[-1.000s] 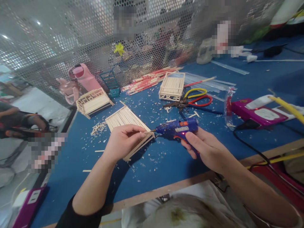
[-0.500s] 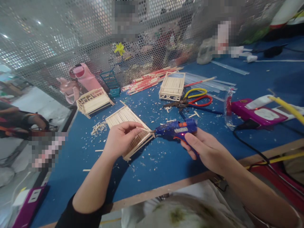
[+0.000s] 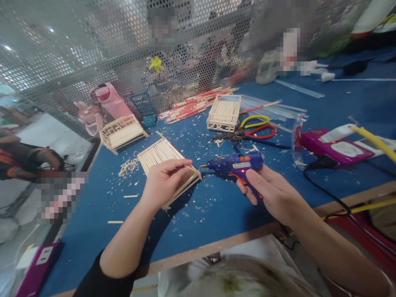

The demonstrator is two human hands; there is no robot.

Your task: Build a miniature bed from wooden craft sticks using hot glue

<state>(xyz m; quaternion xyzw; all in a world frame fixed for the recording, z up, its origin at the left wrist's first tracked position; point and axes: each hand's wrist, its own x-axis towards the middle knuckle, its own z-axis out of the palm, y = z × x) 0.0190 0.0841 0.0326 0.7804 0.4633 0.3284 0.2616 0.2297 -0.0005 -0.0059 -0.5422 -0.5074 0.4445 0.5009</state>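
My right hand [image 3: 272, 194] is wrapped around a blue glue gun [image 3: 236, 165] with an orange trigger and a small lit red light. Its nozzle points left, a short gap away from the near right corner of a small bed-shaped frame of pale wooden sticks [image 3: 162, 152]. Over that frame's right part, my left hand [image 3: 165, 179] is closed in a pinch, thumb against fingers. What the fingertips hold is hidden or too small to make out. The left palm covers part of the slatted top.
Behind are a stick bench [image 3: 123, 134], another stick frame [image 3: 224, 111], red-and-white sticks [image 3: 198, 105], and pliers with scissors [image 3: 256, 128]. A magenta device [image 3: 337, 146] with a black cable lies right. Stick offcuts [image 3: 128, 167] litter the blue table [image 3: 93, 243]; a perforated metal screen [image 3: 117, 62] stands behind.
The glue gun has drawn back to the right, its nozzle leaving the frame's corner. My left hand has shifted slightly right and stays pinched over the frame.
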